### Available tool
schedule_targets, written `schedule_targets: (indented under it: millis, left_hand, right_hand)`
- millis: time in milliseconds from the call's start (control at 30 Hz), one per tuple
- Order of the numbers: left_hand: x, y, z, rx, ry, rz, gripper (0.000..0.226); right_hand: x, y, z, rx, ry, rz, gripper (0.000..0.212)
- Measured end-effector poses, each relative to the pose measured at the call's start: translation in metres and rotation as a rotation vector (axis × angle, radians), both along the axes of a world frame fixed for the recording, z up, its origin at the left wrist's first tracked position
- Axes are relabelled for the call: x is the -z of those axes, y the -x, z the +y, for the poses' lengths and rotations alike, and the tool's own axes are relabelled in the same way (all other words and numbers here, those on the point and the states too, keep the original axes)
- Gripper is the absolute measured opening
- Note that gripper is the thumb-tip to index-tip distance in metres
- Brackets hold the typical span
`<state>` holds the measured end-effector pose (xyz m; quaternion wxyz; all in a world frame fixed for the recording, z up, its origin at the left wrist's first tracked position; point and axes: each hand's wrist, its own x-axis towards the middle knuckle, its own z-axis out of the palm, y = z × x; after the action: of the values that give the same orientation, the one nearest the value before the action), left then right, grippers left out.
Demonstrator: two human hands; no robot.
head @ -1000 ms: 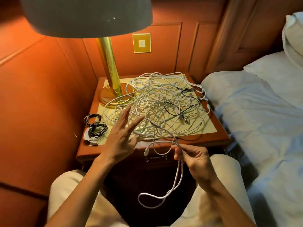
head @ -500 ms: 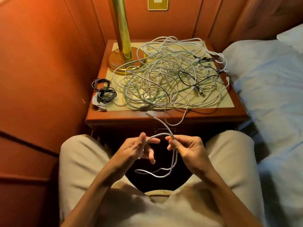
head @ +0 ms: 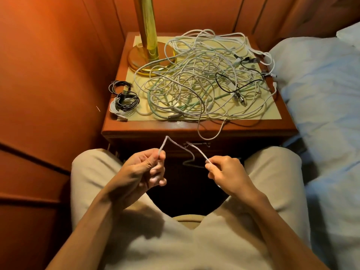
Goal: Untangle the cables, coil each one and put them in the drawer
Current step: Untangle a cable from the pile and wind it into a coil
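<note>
The person sits facing the nightstand, knees apart, both hands raised in front of the drawer (head: 196, 146). The left hand (head: 143, 169) has its fingers (head: 161, 154) curled and pinches one part of a white cable (head: 176, 144) between thumb and forefinger, the cable rising from the grip to a sharp bend. The right hand (head: 226, 171) pinches another stretch of the same cable at its fingertips, the other fingers folded in. Between the two hands the cable sags in a loose loop in front of the drawer, which is closed.

On the worktop (head: 194, 126) lies a big tangle of cables (head: 202, 82), mostly white with some pale green and a few black, one loop hanging over the front edge. Two coiled cables (head: 124, 100), black upon white, sit at the left front corner. A brass lamp base (head: 151, 59) stands at the back left, touching the tangle. The bed (head: 321, 94) lies just beside the nightstand on the right.
</note>
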<state>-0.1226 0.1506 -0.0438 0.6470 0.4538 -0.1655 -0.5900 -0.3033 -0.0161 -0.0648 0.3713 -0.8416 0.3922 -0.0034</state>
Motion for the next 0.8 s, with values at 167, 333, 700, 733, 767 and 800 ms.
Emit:
schedule_targets:
  millis: [167,333,700,733,767,800]
  left_hand:
    - [-0.001,-0.002,-0.007,0.214,-0.157,-0.283,0.022]
    - [-0.005,0.001,-0.010,0.363,-0.118,-0.298,0.023]
    - [-0.012,0.018,-0.020,0.154,0.207,-0.066,0.035]
    - [-0.013,0.021,-0.024,0.033,0.230,-0.011,0.032]
    - [-0.013,0.023,-0.028,-0.106,0.247,0.050,0.031]
    - [-0.015,0.022,-0.033,-0.248,0.259,0.106,0.029]
  right_hand:
    - [-0.006,-0.005,0.000,-0.020,0.183,0.077,0.062]
    - [-0.009,-0.014,0.004,-0.216,-0.072,-0.301,0.053]
    - [-0.015,-0.034,0.009,-0.187,-0.277,-0.526,0.020]
    - [-0.016,-0.035,0.013,-0.197,-0.291,-0.517,0.025]
    - [-0.016,-0.035,0.018,-0.217,-0.285,-0.489,0.030]
    - [-0.016,-0.036,0.024,-0.249,-0.272,-0.446,0.031]
